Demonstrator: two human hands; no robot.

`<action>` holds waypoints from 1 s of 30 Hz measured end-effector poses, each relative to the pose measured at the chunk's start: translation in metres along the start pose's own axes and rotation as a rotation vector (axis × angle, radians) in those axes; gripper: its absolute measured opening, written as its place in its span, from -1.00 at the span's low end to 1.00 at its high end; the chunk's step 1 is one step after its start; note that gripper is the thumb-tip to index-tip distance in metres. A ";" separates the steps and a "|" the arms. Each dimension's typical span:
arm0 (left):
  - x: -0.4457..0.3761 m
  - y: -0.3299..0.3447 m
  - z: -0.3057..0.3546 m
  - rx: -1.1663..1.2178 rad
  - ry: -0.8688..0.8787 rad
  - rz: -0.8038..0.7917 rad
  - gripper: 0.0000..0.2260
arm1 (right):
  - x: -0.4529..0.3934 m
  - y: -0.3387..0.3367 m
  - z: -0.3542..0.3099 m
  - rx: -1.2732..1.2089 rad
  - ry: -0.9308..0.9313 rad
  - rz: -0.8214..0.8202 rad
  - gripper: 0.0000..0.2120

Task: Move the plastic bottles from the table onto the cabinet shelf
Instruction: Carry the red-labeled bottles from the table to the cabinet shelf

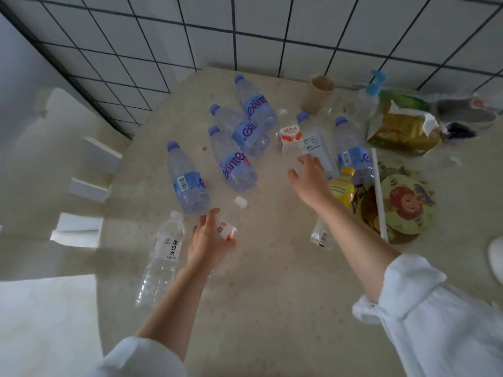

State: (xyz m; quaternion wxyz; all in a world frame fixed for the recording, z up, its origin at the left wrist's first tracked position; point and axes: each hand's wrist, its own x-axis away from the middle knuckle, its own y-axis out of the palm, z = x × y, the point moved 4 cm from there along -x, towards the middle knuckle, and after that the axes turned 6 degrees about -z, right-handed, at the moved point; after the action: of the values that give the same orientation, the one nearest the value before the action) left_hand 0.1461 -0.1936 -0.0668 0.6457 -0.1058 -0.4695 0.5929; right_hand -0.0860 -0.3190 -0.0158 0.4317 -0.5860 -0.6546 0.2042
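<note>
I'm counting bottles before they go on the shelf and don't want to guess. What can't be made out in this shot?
Head view only:
- The right forearm covers most of a small clear bottle.
- The left hand hides the middle of the red-label bottle.
- The right hand blocks the base of the red-and-white-label bottle.
- Clutter behind the gold bag is blurred.
- The cabinet shelf is out of frame.

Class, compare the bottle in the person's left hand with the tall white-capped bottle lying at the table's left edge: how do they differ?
The bottle in the left hand is short, the tall bottle much longer. The short bottle carries a red and white label, the tall one a white label with black characters. The left hand grips the short one; the tall one lies untouched on the table. Both are clear plastic with white caps.
</note>
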 end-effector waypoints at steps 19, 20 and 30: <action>0.011 0.005 -0.018 -0.179 -0.112 0.079 -0.38 | -0.098 0.035 0.000 0.428 0.340 0.125 -0.26; 0.011 0.004 -0.019 -0.179 -0.112 0.065 -0.38 | -0.100 0.037 0.000 0.435 0.354 0.147 -0.33; 0.007 0.001 -0.023 -0.119 -0.121 0.011 -0.36 | -0.096 0.037 0.001 0.260 0.395 0.055 -0.39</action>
State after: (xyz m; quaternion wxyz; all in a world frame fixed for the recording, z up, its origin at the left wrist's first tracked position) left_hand 0.1616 -0.1778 -0.0765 0.6054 -0.1105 -0.5414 0.5728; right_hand -0.0705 -0.4014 -0.0759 0.6176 -0.5715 -0.5095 0.1799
